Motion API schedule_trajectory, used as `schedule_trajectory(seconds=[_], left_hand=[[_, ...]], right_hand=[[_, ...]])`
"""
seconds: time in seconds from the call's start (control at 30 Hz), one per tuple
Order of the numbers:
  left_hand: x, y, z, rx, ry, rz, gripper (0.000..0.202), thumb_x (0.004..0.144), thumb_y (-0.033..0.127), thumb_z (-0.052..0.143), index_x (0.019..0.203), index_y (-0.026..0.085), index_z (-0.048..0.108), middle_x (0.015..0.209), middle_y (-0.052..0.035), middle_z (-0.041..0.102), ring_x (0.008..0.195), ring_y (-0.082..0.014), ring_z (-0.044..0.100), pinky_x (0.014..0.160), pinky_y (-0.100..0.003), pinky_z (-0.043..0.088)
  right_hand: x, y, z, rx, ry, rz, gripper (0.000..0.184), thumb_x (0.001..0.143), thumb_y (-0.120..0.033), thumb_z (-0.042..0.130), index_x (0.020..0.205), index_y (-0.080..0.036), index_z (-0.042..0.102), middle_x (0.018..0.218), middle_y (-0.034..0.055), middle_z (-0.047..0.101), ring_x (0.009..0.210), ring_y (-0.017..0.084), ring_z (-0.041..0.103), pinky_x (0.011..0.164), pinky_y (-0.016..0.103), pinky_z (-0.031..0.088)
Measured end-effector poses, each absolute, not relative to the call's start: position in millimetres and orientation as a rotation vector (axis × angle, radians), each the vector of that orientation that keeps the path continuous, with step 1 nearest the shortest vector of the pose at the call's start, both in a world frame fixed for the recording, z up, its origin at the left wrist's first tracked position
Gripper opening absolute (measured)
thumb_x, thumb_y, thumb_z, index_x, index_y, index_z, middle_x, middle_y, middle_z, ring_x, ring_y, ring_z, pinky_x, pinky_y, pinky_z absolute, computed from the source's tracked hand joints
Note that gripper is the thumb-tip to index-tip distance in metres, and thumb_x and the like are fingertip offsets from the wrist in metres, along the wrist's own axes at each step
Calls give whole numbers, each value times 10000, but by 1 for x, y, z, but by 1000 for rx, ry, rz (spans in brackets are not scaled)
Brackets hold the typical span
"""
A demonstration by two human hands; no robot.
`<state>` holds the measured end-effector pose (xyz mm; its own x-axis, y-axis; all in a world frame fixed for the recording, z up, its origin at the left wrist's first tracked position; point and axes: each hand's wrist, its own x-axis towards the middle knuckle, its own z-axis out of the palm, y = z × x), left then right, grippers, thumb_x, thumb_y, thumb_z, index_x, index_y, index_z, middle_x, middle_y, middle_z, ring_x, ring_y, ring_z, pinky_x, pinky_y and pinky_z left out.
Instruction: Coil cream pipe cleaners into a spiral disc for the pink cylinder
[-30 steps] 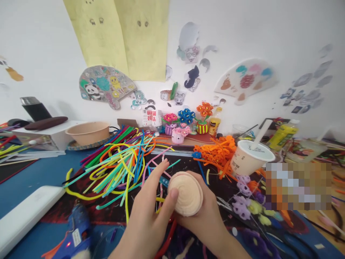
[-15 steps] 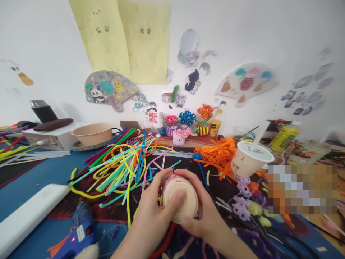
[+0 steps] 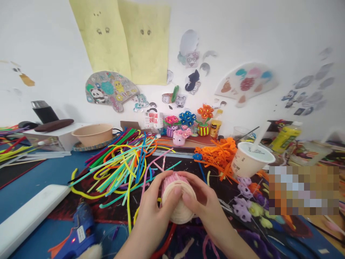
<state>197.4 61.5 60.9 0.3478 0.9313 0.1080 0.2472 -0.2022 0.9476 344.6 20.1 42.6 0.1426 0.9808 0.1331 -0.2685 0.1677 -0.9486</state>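
Note:
Between my two hands is a small pot made of pipe cleaners (image 3: 179, 207), its cream coiled round face toward me and its pink ribbed side at the top. My left hand (image 3: 157, 201) wraps its left side, thumb pressed on the cream face. From the right, my right hand (image 3: 203, 201) grips it, with the thumb also on that face. Fingertips of both hands curl over the far side and are partly hidden. Just behind lies a tangled pile of coloured pipe cleaners (image 3: 118, 169).
A blue glue gun (image 3: 83, 230) with a red light lies at lower left, near a long white bar (image 3: 32, 219). Orange pipe cleaners (image 3: 219, 156) and a paper cup (image 3: 250, 160) are at right. Pipe-cleaner flower pots (image 3: 178, 137) stand by the wall. Scissors (image 3: 293, 241) lie at lower right.
The pot has tipped, so more of its pink side shows at the top. My right thumb has moved up on the cream face, close to the left thumb.

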Motion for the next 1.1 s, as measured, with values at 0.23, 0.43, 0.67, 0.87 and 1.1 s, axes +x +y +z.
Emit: schedule_trajectory(seconds=[0.23, 0.43, 0.67, 0.87, 1.1], left_hand=[[201, 59, 65, 1679, 1034, 1003, 437, 847, 476, 573, 1146, 180, 688, 1157, -111, 736, 1040, -292, 688, 930, -425, 535], [202, 59, 65, 1651, 1004, 1003, 432, 845, 479, 578, 1132, 181, 701, 1122, -107, 751, 986, -282, 703, 887, -404, 553], [194, 68, 52, 1728, 1053, 869, 581, 904, 573, 495, 1338, 195, 578, 1362, -145, 631, 1242, -327, 588, 1060, -526, 446], [186, 73, 62, 2204, 928, 1083, 479, 915, 424, 603, 1345, 215, 565, 1414, -142, 568, 1312, -318, 510, 1052, -507, 448], [185, 77, 70, 2497, 869, 1304, 240, 879, 183, 678, 1118, 208, 675, 1000, -54, 669, 942, -208, 613, 805, -324, 503]], right_hand=[[344, 19, 43, -995, -953, 1143, 441, 726, -418, 842, 1116, -252, 719, 1104, 63, 773, 1020, 241, 716, 863, 308, 578], [343, 18, 42, -1013, -922, 1148, 434, 716, -421, 848, 1098, -253, 727, 1109, 68, 772, 1012, 252, 716, 858, 327, 571], [344, 23, 36, -1003, -861, 1182, 421, 699, -471, 855, 1022, -239, 715, 1004, 50, 773, 945, 213, 697, 781, 281, 534], [344, 24, 37, -1033, -601, 1208, 494, 596, -466, 917, 974, -225, 709, 939, 20, 739, 866, 180, 661, 737, 262, 509], [344, 27, 40, -957, -532, 1251, 458, 653, -509, 874, 954, -204, 713, 929, 28, 676, 868, 184, 607, 727, 279, 517]])
